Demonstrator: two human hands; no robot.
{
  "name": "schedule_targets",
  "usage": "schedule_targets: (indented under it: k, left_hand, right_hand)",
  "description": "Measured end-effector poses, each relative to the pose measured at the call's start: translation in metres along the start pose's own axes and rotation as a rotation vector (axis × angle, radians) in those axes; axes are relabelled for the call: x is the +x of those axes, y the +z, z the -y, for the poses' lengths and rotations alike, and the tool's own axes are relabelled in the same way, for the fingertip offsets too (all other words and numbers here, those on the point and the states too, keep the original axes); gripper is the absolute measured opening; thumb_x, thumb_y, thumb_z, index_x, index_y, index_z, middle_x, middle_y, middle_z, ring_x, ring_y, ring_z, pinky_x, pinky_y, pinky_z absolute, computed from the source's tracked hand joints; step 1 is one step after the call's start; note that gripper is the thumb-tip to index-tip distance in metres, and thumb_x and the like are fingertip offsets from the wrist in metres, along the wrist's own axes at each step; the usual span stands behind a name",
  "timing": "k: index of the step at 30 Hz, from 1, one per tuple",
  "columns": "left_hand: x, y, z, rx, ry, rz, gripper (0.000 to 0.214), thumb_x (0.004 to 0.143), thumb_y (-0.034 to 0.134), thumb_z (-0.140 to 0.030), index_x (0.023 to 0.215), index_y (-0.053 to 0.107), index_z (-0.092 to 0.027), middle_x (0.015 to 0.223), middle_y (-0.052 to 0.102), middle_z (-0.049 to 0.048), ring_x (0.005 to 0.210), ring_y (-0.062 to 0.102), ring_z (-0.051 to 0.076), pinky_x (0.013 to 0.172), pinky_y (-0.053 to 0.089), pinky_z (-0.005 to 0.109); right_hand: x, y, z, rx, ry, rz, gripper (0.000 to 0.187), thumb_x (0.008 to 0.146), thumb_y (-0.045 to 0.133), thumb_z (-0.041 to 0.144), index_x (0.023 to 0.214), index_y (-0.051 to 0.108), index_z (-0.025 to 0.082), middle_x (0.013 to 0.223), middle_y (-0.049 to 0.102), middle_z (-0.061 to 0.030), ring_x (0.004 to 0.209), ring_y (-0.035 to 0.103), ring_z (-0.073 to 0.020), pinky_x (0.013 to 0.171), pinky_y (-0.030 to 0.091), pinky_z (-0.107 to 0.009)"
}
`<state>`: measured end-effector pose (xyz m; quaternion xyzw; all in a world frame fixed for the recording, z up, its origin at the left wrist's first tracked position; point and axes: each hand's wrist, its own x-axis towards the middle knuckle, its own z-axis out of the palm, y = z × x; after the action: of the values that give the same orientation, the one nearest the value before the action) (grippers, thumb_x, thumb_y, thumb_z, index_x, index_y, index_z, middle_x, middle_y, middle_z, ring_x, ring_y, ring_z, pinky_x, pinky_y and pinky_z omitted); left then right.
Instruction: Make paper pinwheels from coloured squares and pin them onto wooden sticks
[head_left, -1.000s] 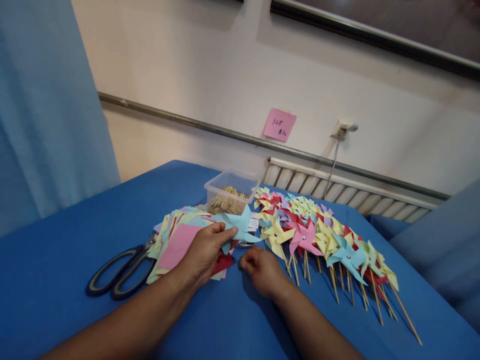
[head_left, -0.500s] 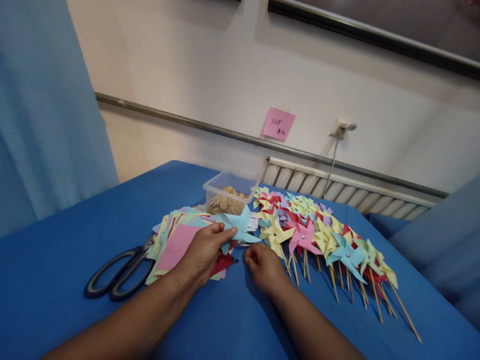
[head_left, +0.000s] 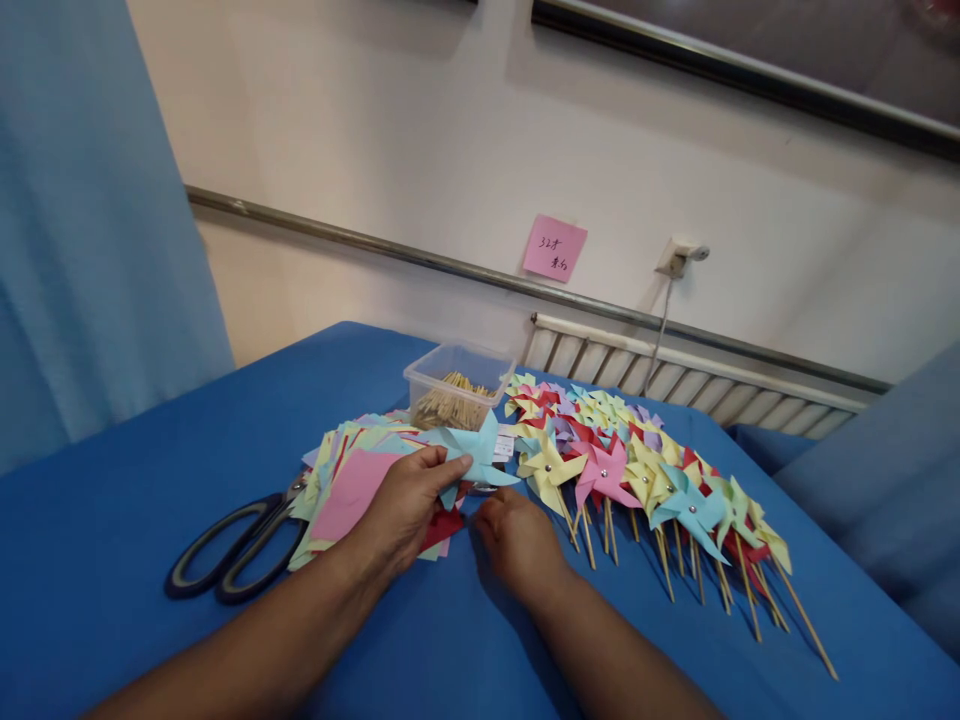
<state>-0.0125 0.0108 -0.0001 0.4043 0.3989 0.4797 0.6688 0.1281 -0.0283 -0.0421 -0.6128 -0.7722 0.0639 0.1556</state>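
My left hand (head_left: pixel 412 495) pinches a light blue paper pinwheel (head_left: pixel 472 450) between thumb and fingers, held above the table. Just to its right, my right hand (head_left: pixel 514 535) is closed low over the blue cloth, fingertips pressed together; whatever they hold, if anything, is hidden. Beneath and left of my left hand lies a loose pile of coloured paper squares (head_left: pixel 352 495), a pink one on top. Behind the pinwheel, a white label (head_left: pixel 504 447) shows on a small container, mostly covered by the paper and my hands.
Large dark-handled scissors (head_left: pixel 232 555) lie left of the paper pile. A clear plastic box (head_left: pixel 431 375) of thin wooden sticks (head_left: pixel 454 400) stands behind it. Rows of finished pinwheels on sticks (head_left: pixel 604 475) cover the right side of the blue tablecloth (head_left: pixel 135 500). A radiator (head_left: pixel 600 355) is beyond.
My right hand has moved a little left, over the spot where a small dark thing lay on the cloth. My left hand keeps the blue pinwheel in nearly the same place.
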Motion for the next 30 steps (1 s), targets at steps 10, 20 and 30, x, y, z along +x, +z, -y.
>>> schedule_targets:
  k: [10, 20, 30]
  left_hand:
    - [0.0, 0.0, 0.0, -0.001, -0.006, 0.024, 0.023, 0.066, 0.076, -0.028, 0.064, 0.057, -0.015, 0.053, 0.06, -0.0013, 0.047, 0.053, 0.01, 0.046, 0.039, 0.02]
    - [0.0, 0.0, 0.001, -0.035, -0.045, 0.029, 0.022, 0.064, 0.078, -0.026, 0.067, 0.059, -0.016, 0.056, 0.061, -0.0017, 0.047, 0.054, 0.009, 0.047, 0.04, 0.02]
    - [0.003, -0.003, 0.004, -0.005, -0.019, 0.059, 0.022, 0.068, 0.076, -0.03, 0.069, 0.059, -0.015, 0.061, 0.062, 0.0003, 0.052, 0.056, 0.011, 0.052, 0.045, 0.024]
  right_hand:
    - [0.0, -0.003, 0.023, -0.242, 0.014, 0.061, 0.026, 0.088, 0.046, 0.01, 0.094, 0.07, 0.013, 0.096, 0.066, -0.0155, 0.088, 0.063, -0.0283, 0.069, 0.048, -0.036]
    - [-0.001, -0.003, 0.026, -0.248, 0.041, 0.029, 0.029, 0.089, 0.042, 0.01, 0.095, 0.07, 0.014, 0.095, 0.067, -0.0141, 0.088, 0.063, -0.0278, 0.071, 0.049, -0.038]
    - [0.002, -0.001, 0.025, -0.255, 0.008, 0.025, 0.025, 0.088, 0.044, 0.011, 0.093, 0.069, 0.013, 0.095, 0.066, -0.0149, 0.087, 0.063, -0.0269, 0.073, 0.05, -0.039]
